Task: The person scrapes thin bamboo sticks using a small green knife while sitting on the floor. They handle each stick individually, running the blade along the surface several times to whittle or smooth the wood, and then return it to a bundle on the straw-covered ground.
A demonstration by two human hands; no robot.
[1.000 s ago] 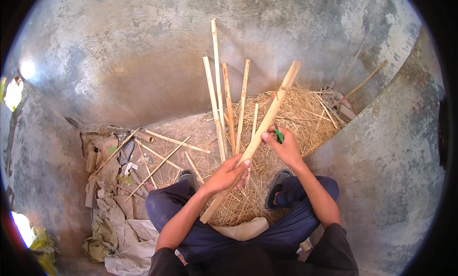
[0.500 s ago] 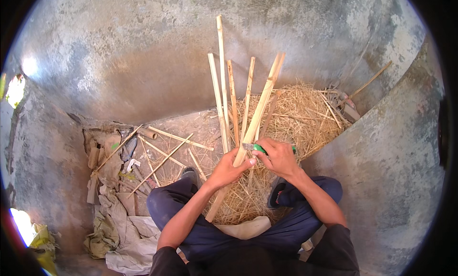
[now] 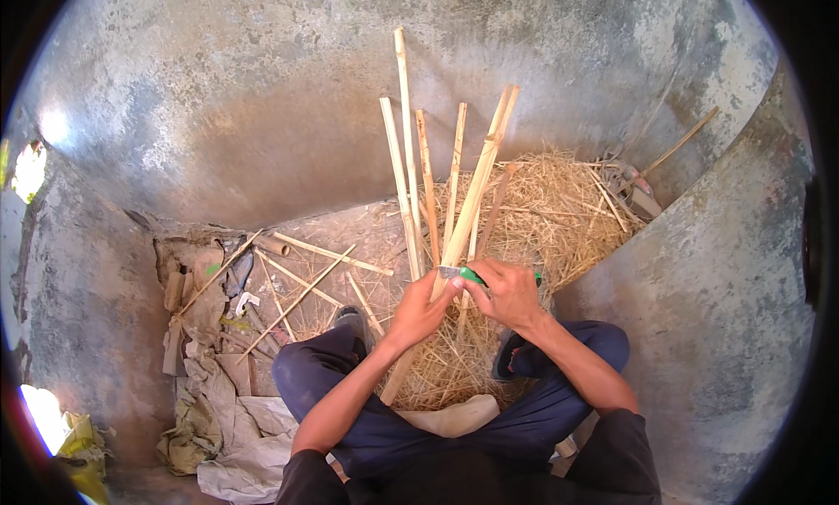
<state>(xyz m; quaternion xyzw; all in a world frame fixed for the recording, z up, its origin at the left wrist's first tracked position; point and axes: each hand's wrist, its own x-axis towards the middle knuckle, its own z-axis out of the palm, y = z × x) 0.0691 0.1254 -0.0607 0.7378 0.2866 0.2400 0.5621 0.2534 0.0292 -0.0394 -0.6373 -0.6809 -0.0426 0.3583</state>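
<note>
My left hand (image 3: 417,313) is wrapped round a long pale bamboo strip (image 3: 474,190), which slants from my lap up toward the far wall. In my right hand (image 3: 512,294) is a green-handled utility knife (image 3: 473,276). Its blade lies across the strip just above my left hand, and my left thumb reaches the knife near the blade. Several more bamboo strips (image 3: 408,155) lean upright against the wall beyond my hands. Part of the knife handle is hidden by my right fingers.
Straw-like shavings (image 3: 546,199) heap up at the right and between my legs. Loose sticks (image 3: 301,295) and rubble lie on the floor at the left. Crumpled sacking (image 3: 249,444) sits beside my left knee. Stained concrete walls (image 3: 288,112) close in the space.
The held strip has shifted a little up and left at its far end. My left thumb has moved up against the knife, and the blade sits slightly lower and further left.
</note>
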